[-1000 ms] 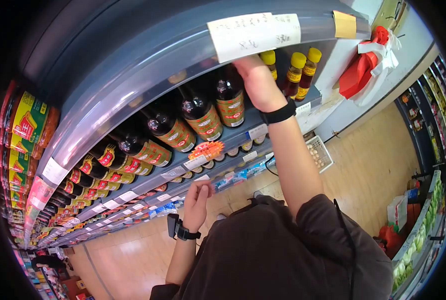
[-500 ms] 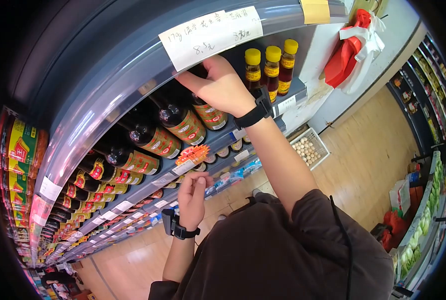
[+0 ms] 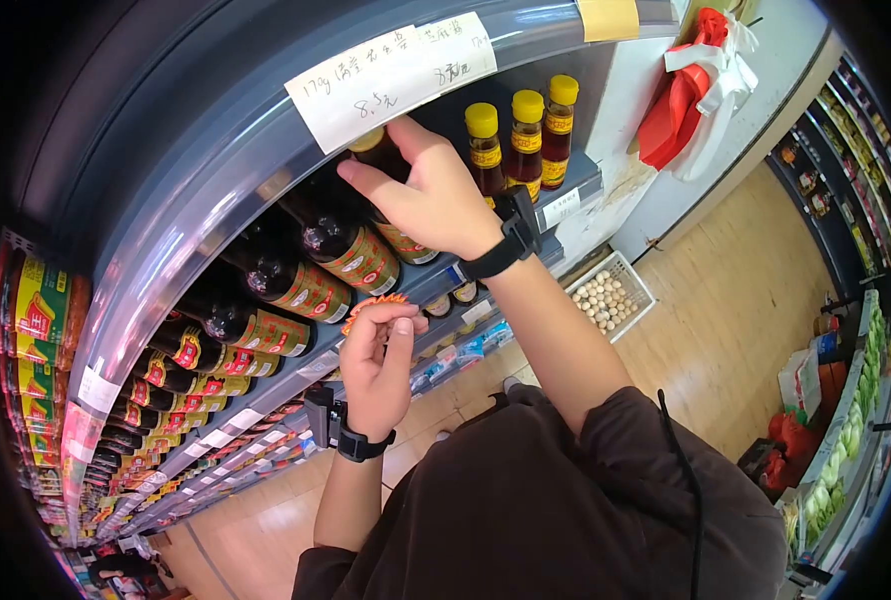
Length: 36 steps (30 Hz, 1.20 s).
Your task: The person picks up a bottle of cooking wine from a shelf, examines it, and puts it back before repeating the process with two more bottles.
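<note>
My right hand [image 3: 431,190] is up at the shelf, its thumb and fingers around the upper part of a dark bottle [image 3: 388,162] with a yellowish cap, partly hidden under the paper price sign [image 3: 391,82]. Large dark bottles [image 3: 351,255] with red and gold labels stand left of and below it. Three slim bottles [image 3: 526,145] with yellow caps are to its right. Lower down, my left hand [image 3: 378,365] has its fingers curled in, with nothing seen in them. It is in front of the shelf edge and partly covers an orange tag [image 3: 371,308].
A curved clear shelf rail [image 3: 216,200] arches over the bottles. Packaged goods [image 3: 41,320] stand at far left. A white basket [image 3: 616,298] of round pale items is on the floor. Red and white bags [image 3: 701,95] hang at the upper right, and green vegetables [image 3: 831,480] lie at right.
The bottle's yellowish cap now shows beside my right hand, which has shifted slightly left and down. My left hand has risen a little, in front of the orange tag. The view has shifted slightly.
</note>
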Tool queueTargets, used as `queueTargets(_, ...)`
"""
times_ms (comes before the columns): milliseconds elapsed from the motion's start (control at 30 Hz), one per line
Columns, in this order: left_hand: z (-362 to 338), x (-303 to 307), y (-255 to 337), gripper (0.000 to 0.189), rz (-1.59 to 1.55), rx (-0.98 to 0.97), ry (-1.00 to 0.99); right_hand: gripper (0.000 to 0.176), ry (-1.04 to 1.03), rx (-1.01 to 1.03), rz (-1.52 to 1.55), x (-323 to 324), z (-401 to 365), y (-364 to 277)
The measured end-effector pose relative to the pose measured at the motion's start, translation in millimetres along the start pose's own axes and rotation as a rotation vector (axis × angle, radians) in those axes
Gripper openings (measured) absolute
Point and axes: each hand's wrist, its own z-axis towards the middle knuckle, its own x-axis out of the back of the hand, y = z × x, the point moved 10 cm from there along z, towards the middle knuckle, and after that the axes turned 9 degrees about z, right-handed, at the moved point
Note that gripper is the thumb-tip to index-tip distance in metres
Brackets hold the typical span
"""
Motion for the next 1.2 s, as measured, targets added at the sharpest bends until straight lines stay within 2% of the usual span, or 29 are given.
queueTargets(233, -0.2, -3.5, -0.7, 0.011, 0.043, -0.042, 0.030, 0.029, -0.040, 0.029, -0.008, 5.0, -32.3, -20.4)
queueTargets(267, 0.4, -2.3, 7.9, 0.012, 0.127, -0.100, 0.050, 0.029, -0.049, 0.037, -0.022, 5.7, -36.9, -23.2)
queueTargets(433, 0.7, 2.1, 24.4, 0.021, 0.246, -0.232, 0.142, 0.038, -0.095, 0.132, 0.007, 10.5, -59.1, -38.2)
queueTargets(467, -1.1, 1.6, 32.4, 0.027, 0.308, -0.293, 0.147, 0.040, -0.121, 0.241, -0.012, 10.2, -59.5, -48.2)
queueTargets(600, -12.5, -3.2, 61.4, 0.048, 0.497, -0.484, 0.228, 0.044, -0.201, 0.368, -0.018, 12.5, -61.5, -89.5)
queueTargets(633, -17.4, -6.7, 72.6, 0.061, 0.587, -0.559, 0.230, 0.044, -0.246, 0.363, -0.010, 10.6, -61.3, -99.2)
queueTargets(733, -19.9, -9.1, 89.5, 0.069, 0.508, -0.574, 0.244, 0.041, -0.313, 0.281, 0.006, 3.1, -69.2, -117.8)
queueTargets(767, -19.4, -11.8, 81.5, 0.081, 0.457, -0.549, 0.182, 0.040, -0.301, 0.188, 0.044, 2.0, -74.6, -115.0)
queueTargets(800, -21.8, -8.3, 81.7, 0.081, 0.462, -0.548, 0.193, 0.039, -0.318, 0.103, 0.132, -2.9, -77.8, -112.9)
queueTargets(867, -19.5, -22.0, 53.0, 0.087, 0.507, -0.289, -0.068, 0.037, -0.318, -0.097, 0.274, -11.6, -90.1, -98.6)
queueTargets(900, -28.0, -20.8, 20.4, 0.084, 0.404, -0.128, -0.124, 0.037, -0.325, -0.098, 0.279, -17.6, -96.2, -99.0)
queueTargets(967, -42.1, -15.0, 7.2, 0.081, 0.316, -0.159, -0.071, 0.038, -0.258, -0.379, 0.356, -26.7, -109.3, -68.9)
queueTargets(1000, -46.6, -10.0, 4.8, 0.078, 0.225, -0.190, -0.027, 0.045, -0.401, -0.394, 0.341, -38.4, -113.1, -62.1)
queueTargets(1067, -53.4, 1.5, -5.3, 0.077, 0.186, -0.181, 0.032, 0.054, -0.577, -0.204, 0.371, -53.2, -110.0, -68.1)
queueTargets(1133, -69.6, 15.9, -18.5, 0.078, 0.437, -0.074, 0.034, 0.045, -0.441, -0.438, 0.616, -43.8, -104.4, -49.6)
queueTargets(1167, -78.1, 21.4, -19.6, 0.077, 0.450, -0.043, 0.062, 0.045, -0.372, -0.321, 0.559, -34.8, -91.9, -47.8)
queueTargets(1200, -84.1, 24.5, -22.2, 0.077, 0.448, -0.045, 0.068, 0.036, -0.249, -0.297, 0.496, -22.7, -78.8, -36.1)
